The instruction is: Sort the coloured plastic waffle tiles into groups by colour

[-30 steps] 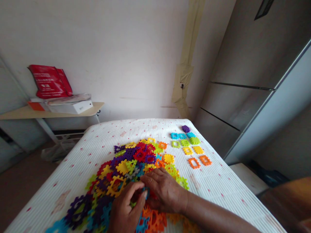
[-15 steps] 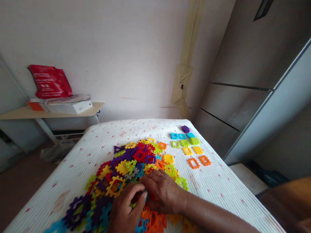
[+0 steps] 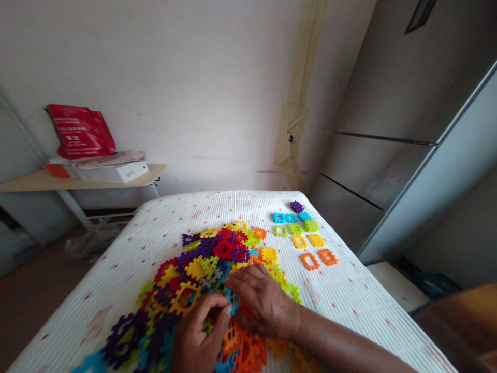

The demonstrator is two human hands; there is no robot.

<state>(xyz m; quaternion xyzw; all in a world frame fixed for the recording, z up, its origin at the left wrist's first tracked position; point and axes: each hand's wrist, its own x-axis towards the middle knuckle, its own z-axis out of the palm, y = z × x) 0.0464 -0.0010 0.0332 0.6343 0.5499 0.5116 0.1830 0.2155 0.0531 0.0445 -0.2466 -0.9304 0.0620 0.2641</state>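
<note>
Blue plastic lattice piece (image 3: pixel 233 297) over multicoloured toothed-plastic heap (image 3: pixel 194 267): face newly exposed, pattern probably easier to judge. My left fingers (image 3: pixel 212 301) pinch its edge; my right fingers (image 3: pixel 245 280) alongside, grip cannot be told.

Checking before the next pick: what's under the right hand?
A blue piece partly shows beside the right hand, orange pieces on its near side. What lies directly beneath the hand is covered.
</note>
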